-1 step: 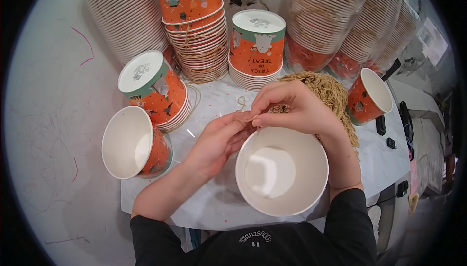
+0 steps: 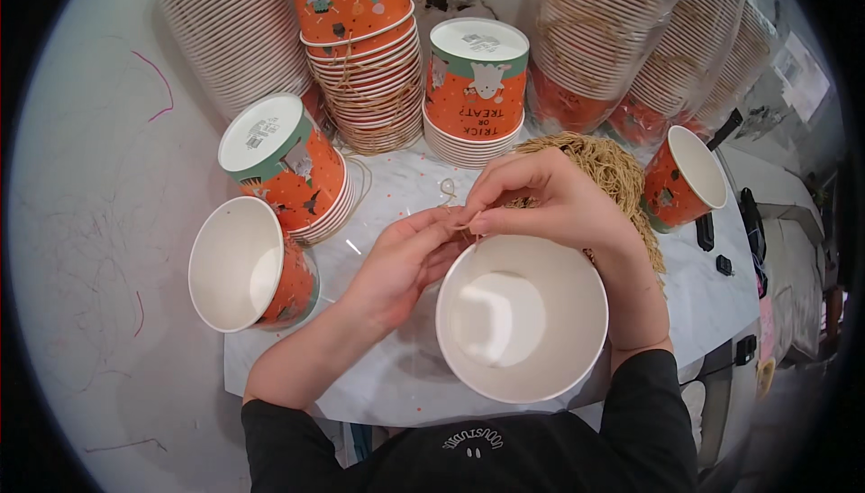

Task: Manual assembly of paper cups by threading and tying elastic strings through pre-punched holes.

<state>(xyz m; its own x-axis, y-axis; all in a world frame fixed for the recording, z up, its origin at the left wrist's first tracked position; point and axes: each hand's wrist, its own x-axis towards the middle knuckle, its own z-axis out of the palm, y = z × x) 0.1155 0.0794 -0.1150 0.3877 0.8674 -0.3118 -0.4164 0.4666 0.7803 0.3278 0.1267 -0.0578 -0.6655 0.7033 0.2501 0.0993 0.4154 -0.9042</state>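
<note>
A white-lined paper bucket (image 2: pixel 527 317) stands with its mouth up in front of me. Just past its far rim, my left hand (image 2: pixel 416 245) and my right hand (image 2: pixel 532 194) meet, fingertips pinched together on a thin tan string (image 2: pixel 463 225). One strand runs down from the pinch towards the bucket's rim. Fingers hide most of the string, and I cannot make out whether it is knotted. Beyond my right hand lies a loose heap of tan strings (image 2: pixel 602 173), partly covered by that hand and wrist.
At the left are an upright orange bucket (image 2: pixel 236 263) and an overturned stack (image 2: pixel 293 164). Taller stacks (image 2: pixel 365 87) and an upside-down stack (image 2: pixel 476 87) stand at the back, with plastic-wrapped stacks (image 2: pixel 604 24) beside them. Another bucket (image 2: pixel 685 178) stands right, near small black objects (image 2: pixel 723 265).
My fingertips have shifted slightly, and more of the string shows between them. The bucket has barely moved.
</note>
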